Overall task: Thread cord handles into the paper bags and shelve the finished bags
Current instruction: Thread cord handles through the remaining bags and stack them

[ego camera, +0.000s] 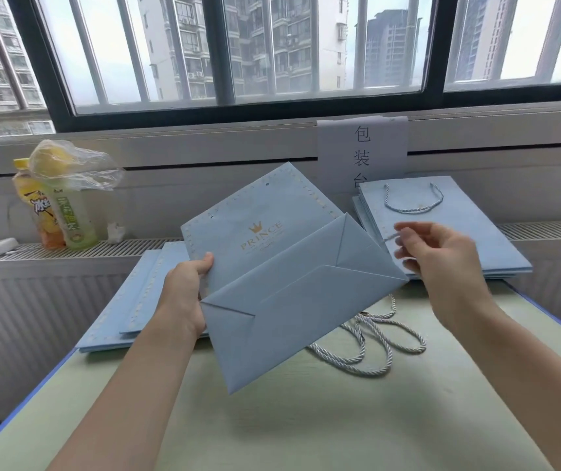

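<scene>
two bare hands work above the pale green table: the left hand grips the left edge of a flat-folded light blue paper bag printed "prince", holding it tilted in the air with its folded base toward the person. the right hand, fingers loosely curled, pinches what looks like a cord tip just beside the bag's right corner. loose twisted cord handles lie on the table beneath, unthreaded bags stack at left, and a finished stack with a cord handle lies at right.
</scene>
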Tool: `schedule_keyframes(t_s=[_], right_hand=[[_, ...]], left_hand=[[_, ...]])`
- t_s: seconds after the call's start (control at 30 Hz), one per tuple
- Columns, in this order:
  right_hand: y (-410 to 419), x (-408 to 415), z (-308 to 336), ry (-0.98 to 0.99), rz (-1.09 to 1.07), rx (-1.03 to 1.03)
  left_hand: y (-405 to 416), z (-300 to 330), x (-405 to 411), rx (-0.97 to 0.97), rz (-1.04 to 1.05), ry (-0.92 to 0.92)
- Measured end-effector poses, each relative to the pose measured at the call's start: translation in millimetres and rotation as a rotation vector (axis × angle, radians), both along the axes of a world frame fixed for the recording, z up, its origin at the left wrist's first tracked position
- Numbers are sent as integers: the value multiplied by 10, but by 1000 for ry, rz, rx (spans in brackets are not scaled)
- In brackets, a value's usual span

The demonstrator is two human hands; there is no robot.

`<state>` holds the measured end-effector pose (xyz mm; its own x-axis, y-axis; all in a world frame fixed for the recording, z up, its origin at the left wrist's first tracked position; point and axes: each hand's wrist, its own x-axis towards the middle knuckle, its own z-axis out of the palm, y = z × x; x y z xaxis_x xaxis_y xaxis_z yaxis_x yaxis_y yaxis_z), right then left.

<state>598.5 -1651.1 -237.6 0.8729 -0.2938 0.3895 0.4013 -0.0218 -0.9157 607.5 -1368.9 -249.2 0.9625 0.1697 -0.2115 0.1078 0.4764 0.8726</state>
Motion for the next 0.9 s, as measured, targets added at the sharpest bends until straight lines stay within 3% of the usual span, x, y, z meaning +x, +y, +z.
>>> schedule_keyframes(t_s=[0.07,0.13,0.23,0.3,0.53,0.67,0.8,0.9], right_hand=[[-93,-30,154,-31,168,400],[-162,-60,266,-55,376,656],[-156,-93,325,-49,553,802],[-114,-115,315,-35,582,758],[6,-200,259,-91,586,392],[140,-186,96,-106,291,-260],[275,-102,-217,28,264,-757],[274,-56,-329,-3,226,-1084]], left_hand=[[-56,39,-56,10,-116,4],[-129,93,-138,36,-259,8],[-225,116,-219,138,-478,-46],[-276,90,-248,183,-633,-68],[-299,38,-246,357,-817,4],[-419,47,-300,534,-704,17],[-432,19,-243,650,-631,46],[-394,27,-264,855,-705,110]])
